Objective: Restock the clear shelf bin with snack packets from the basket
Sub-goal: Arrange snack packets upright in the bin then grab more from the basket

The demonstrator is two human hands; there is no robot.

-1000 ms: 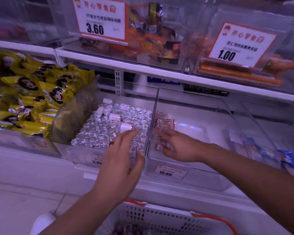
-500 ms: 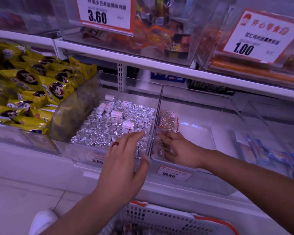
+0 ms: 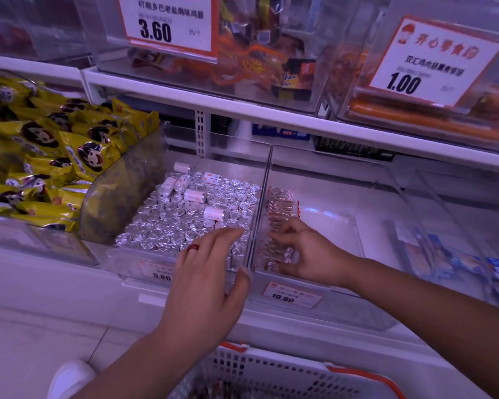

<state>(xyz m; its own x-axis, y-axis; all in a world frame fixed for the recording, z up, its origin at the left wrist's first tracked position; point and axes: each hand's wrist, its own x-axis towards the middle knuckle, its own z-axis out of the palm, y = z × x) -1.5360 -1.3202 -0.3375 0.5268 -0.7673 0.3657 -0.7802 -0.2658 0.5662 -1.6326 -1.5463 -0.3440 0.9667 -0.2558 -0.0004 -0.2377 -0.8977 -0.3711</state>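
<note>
White shelf [image 3: 271,115] carries a row of clear bins. Clear shelf bin [image 3: 329,197], right of centre, price tag 10.80 at front: mostly bare floor, one row of snack packets [image 3: 281,204] stacked along its left wall. Neighbouring bin [image 3: 185,220] to the left is packed with foil-wrapped pieces. White basket [image 3: 271,372] with orange trim sits below, at frame bottom; contents blurred.

Right hand [image 3: 308,254] inside the bin, fingers curled onto the packet row near the front, apparently pinching packets. Left hand [image 3: 202,280], ring on one finger, grip apart, hovers flat over the foil bin's front edge.
</note>
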